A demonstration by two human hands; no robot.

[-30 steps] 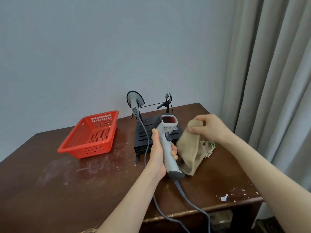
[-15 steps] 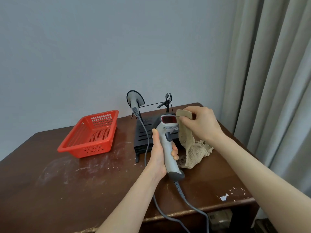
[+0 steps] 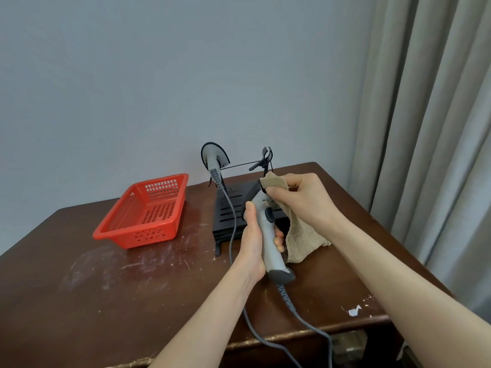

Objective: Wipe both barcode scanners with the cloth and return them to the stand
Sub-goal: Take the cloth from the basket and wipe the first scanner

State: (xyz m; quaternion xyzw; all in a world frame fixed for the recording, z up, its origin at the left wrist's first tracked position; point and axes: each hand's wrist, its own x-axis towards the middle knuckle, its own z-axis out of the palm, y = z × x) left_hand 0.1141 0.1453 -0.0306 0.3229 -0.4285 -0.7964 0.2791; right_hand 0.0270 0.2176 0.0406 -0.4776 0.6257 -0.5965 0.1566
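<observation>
My left hand (image 3: 253,239) grips the handle of a grey barcode scanner (image 3: 268,243), held upright above the table with its cable trailing off the front edge. My right hand (image 3: 300,197) presses a beige cloth (image 3: 300,235) over the scanner's head, so the red window is hidden; the rest of the cloth hangs down to the right. A second grey scanner (image 3: 214,158) hangs on the left hook of the black stand (image 3: 228,208) behind my hands. The stand's right hook (image 3: 265,158) holds nothing.
A red plastic basket (image 3: 144,211) sits on the brown wooden table (image 3: 106,282) left of the stand. Grey curtains (image 3: 430,128) hang at the right, close to the table's right edge. A wall stands right behind the stand.
My right hand has brought the cloth from the right side of the scanner up and over its head, covering the red window. The left hand has kept the scanner nearly still.
</observation>
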